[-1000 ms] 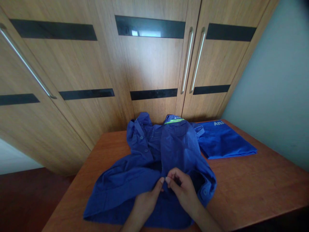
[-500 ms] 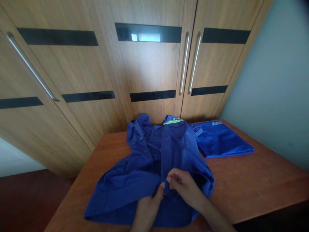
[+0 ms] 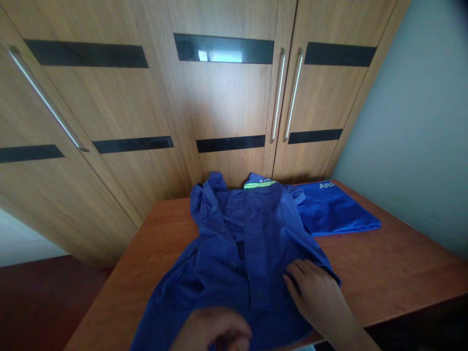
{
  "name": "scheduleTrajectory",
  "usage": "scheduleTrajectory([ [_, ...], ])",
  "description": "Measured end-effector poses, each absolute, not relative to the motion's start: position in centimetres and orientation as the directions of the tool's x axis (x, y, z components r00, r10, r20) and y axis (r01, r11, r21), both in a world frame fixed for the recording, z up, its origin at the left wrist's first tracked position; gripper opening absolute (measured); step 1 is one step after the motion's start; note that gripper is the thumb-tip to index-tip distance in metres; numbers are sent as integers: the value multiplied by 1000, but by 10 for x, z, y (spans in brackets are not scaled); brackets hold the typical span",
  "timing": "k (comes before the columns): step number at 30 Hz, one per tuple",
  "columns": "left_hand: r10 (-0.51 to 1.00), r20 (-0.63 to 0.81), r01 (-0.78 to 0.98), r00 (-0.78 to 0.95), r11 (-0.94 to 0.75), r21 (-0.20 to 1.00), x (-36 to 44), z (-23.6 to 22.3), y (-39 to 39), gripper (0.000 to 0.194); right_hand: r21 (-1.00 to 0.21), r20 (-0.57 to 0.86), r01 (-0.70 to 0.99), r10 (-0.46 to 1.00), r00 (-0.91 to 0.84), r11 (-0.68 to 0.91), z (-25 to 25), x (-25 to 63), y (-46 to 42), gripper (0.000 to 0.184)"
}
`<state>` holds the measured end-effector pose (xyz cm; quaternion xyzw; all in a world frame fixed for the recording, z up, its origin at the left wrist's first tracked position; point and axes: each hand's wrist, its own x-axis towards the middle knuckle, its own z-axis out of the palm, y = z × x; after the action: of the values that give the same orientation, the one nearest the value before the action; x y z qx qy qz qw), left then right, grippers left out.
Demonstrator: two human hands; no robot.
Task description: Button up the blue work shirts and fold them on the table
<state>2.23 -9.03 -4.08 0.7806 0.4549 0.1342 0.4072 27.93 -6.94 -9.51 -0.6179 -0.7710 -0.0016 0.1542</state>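
Observation:
A dark blue work jacket (image 3: pixel 272 253) lies spread on the table, its collar end toward the wardrobe and its front edges side by side. Buttons show along its front, and a yellow-green stripe crosses the upper right part. My right hand (image 3: pixel 318 292) rests on the jacket's right front panel, fingers bent a little and thumb apart, with no cloth visibly pinched. Low over the hem, my left hand (image 3: pixel 214 326) is curled and blurred by motion. Its fingertips are partly cut off by the lower picture edge, so I cannot tell whether it holds cloth.
A folded bright blue cloth (image 3: pixel 336 209) with pale lettering lies at the back right of the wooden table (image 3: pixel 395 268). Behind stands a wardrobe (image 3: pixel 226 102) with long metal handles. A pale wall (image 3: pixel 413 131) borders the right side.
Both hands have parted from the front edge where they were together: the right moved right, the left moved left and nearer. The jacket's lower front lies flatter and more spread.

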Motion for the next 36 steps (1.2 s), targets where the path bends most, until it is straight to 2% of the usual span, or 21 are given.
scheduleTrajectory([
  [2, 929, -3, 695, 370, -274, 665, 18, -28, -71, 25, -181, 239, 957, 954, -182, 228, -81, 262, -60, 20],
  [4, 952, 103, 791, 289, -298, 535, 18, -31, -49, 22, -191, 251, 950, 948, -195, 246, -68, 238, -48, 18],
  [7, 945, 128, 878, 301, -327, 350, 22, -57, -28, 24, -211, 260, 945, 946, -192, 250, -60, 202, -31, 16],
  [9, 935, 116, 892, 336, -356, 278, 23, -75, -27, 26, -204, 238, 951, 954, -183, 233, -62, 186, -23, 19],
  [13, 924, 120, 881, 362, -382, 279, 14, -90, -46, 34, -167, 132, 970, 979, -156, 177, -76, 183, -14, 25],
  [16, 930, 107, 880, 351, -367, 302, 0, -88, -55, 36, -176, 93, 970, 984, -151, 166, -84, 194, -11, 21],
  [18, 939, 128, 891, 318, -342, 298, -11, -83, -53, 34, -199, 97, 963, 981, -166, 182, -86, 199, -10, 16],
  [22, 948, 258, 939, 188, -251, 237, -29, -74, -36, 27, -240, 119, 952, 979, -166, 191, -88, 201, -7, 14],
  [24, 938, 276, 922, 211, -285, 264, -29, -71, -29, 25, -280, 127, 941, 979, -162, 192, -92, 202, -4, 14],
  [26, 925, 247, 879, 288, -358, 316, -21, -67, -25, 26, -384, 148, 904, 979, -143, 190, -98, 203, -1, 14],
  [28, 917, 188, 848, 352, -397, 350, -6, -64, -22, 26, -571, 186, 797, 977, -105, 194, -107, 204, 3, 12],
  [31, 920, 88, 855, 382, -387, 345, 18, -60, -16, 23, -862, 221, 464, 975, -21, 205, -117, 208, 8, 11],
  [33, 925, 18, 875, 380, -366, 318, 29, -59, -11, 19, -959, 176, 227, 984, 15, 168, -120, 210, 10, 13],
  [36, 926, -60, 889, 374, -339, 307, 37, -62, -4, 13, -999, 34, -30, 999, -19, 33, -117, 214, 9, 20],
])
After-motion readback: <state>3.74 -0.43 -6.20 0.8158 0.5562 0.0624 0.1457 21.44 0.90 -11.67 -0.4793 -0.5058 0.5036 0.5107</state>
